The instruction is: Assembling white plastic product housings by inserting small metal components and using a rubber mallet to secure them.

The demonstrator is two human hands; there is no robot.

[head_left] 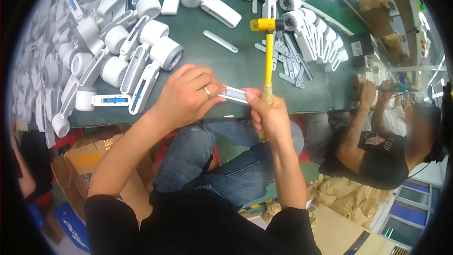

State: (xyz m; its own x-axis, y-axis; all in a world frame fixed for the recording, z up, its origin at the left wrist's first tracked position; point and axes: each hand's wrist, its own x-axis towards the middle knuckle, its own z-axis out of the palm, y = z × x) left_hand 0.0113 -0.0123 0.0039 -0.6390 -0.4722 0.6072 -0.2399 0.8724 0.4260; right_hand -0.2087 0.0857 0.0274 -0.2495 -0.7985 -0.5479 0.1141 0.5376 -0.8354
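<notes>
A worker seated at a green bench (226, 66) is pressing the left hand (186, 95) flat over a slim white handle part (234, 95) at the bench's near edge, fingers curled together on top of it, apparently to pin it down and keep it from sliding. The right hand (269, 115) is clamped around the wooden grip of a yellow mallet (267, 52), whose shaft is standing nearly upright with the head raised over the bench, well above the part; the same hand's thumb is touching the part's free end, seemingly steadying it.

A heap of white handheld fans (118, 47) is crowding the bench to the left, piled within the left hand's reach, while a scatter of grey strips (288, 66) is lying to the right just beyond the mallet, near a row of fans set side by side. One loose strip (220, 41) is resting alone mid-bench. Cardboard boxes (80, 165) are sitting on the floor beneath. At the right, a second person (377, 146) in a dark shirt is working with both hands at the bench end, well apart from the worker.
</notes>
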